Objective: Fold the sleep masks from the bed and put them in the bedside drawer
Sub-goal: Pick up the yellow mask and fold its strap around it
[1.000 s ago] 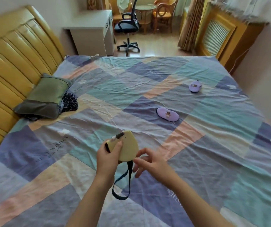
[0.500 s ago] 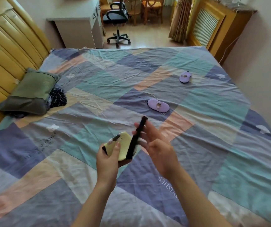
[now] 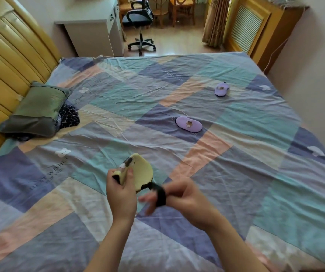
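Note:
My left hand (image 3: 121, 195) grips a folded yellow sleep mask (image 3: 141, 172) above the near part of the bed. Its black elastic strap (image 3: 158, 192) runs from the mask's lower edge and loops around the fingers of my right hand (image 3: 179, 201), which is blurred. A purple sleep mask (image 3: 188, 123) lies flat in the middle of the bed. A second purple sleep mask (image 3: 221, 89) lies farther back on the right. No bedside drawer is in view.
The bed's patchwork sheet (image 3: 236, 173) fills most of the view. A green pillow (image 3: 34, 110) on dark checked cloth lies by the yellow headboard (image 3: 6, 61) at left. Beyond the bed stand a white desk (image 3: 93, 30), an office chair (image 3: 141, 20) and a wooden radiator cover (image 3: 256, 30).
The strap first hung loose below the mask. My right hand lifted it up over the mask, then swung down to the right, and the strap now wraps around its fingers.

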